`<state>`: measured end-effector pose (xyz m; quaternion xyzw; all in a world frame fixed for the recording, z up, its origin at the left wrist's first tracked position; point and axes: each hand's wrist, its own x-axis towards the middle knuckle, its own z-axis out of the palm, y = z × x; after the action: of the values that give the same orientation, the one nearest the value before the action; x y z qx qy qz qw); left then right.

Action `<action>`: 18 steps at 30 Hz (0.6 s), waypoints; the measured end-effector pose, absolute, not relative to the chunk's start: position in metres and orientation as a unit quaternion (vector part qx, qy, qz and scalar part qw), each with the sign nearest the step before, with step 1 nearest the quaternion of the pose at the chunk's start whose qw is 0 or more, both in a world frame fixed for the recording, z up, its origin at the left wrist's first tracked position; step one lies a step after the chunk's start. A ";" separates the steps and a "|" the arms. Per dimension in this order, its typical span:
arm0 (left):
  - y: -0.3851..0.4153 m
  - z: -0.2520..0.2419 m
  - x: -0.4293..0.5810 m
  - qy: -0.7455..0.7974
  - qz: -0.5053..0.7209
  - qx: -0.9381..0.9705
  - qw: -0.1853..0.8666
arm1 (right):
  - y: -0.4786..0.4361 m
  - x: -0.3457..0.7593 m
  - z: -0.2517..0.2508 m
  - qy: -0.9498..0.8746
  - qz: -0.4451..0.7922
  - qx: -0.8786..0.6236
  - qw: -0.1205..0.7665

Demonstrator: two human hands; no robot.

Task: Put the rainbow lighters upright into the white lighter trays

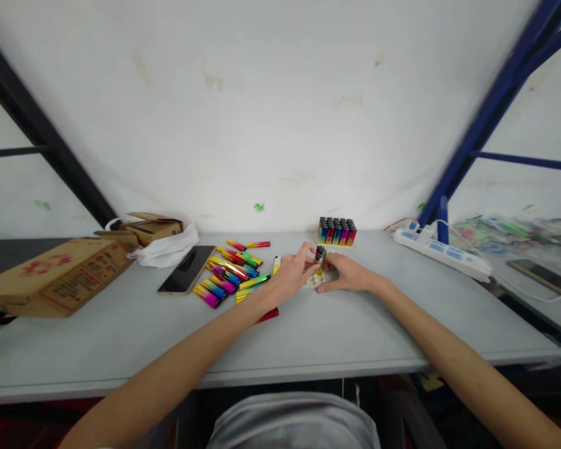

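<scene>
Between my hands a lighter (320, 253) with a dark top stands upright in a small white tray with holes (315, 281). My left hand (292, 274) pinches the lighter from the left, its fingers closed near the top. My right hand (348, 273) curls around the tray's right side, thumb at the front edge and index finger close to the lighter; part of its grip is hidden. Left of my left hand lies a loose spread of several colourful lighters (229, 269). A red lighter (267, 315) is partly covered by my left forearm.
Against the wall stands a block of several upright lighters (337, 232) in a white tray. A phone (187, 269), a white plastic bag (168, 247) and cardboard boxes (70, 274) are on the left. A power strip (442, 251) with cables lies on the right.
</scene>
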<state>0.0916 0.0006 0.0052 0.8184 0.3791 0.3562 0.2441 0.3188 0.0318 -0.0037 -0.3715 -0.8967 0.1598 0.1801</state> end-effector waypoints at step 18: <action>0.063 0.027 -0.012 0.576 0.225 0.785 -0.048 | 0.030 0.318 -0.001 -0.891 0.178 -0.381 0.173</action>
<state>-0.0122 0.0629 0.0273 0.7847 0.5758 0.2245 -0.0479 0.3178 0.0302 -0.0014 -0.3811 -0.8905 0.1783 0.1729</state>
